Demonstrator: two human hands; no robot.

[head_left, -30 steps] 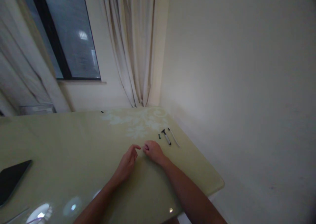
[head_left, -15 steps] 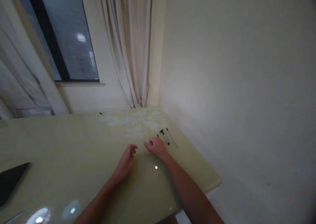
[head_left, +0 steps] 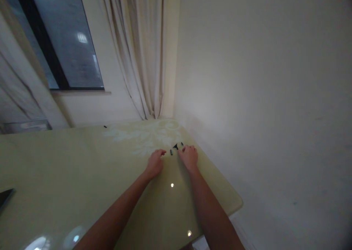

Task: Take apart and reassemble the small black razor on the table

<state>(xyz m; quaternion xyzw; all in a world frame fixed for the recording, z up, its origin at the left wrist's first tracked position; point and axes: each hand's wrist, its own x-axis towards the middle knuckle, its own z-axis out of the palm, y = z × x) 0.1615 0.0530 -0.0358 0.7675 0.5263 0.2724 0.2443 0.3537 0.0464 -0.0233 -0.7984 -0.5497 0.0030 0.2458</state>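
My right hand (head_left: 189, 157) reaches over a small razor (head_left: 176, 146) and a toothbrush (head_left: 182, 144). Only the razor's dark head and the toothbrush's dark bristle end show past it; their handles are covered. Its thumb is apart from the bent fingers, and no grip on either item is visible. My left hand (head_left: 156, 162) hovers low over the table to the left, its fingers loosely curled and apart, holding nothing visible. Between the two hands lies a small dark cylindrical item (head_left: 171, 152), its kind too small to make out.
The pale green glossy table (head_left: 82, 176) meets the wall at right. A small dark piece (head_left: 105, 126) lies near the back edge. Part of a flat dark object (head_left: 5, 198) shows at the left. Curtains (head_left: 137, 59) hang beside the window behind.
Both hands have moved forward and to the right. My right hand now covers the handles of the razor and toothbrush, and the small dark item is uncovered. The view has shifted slightly right.
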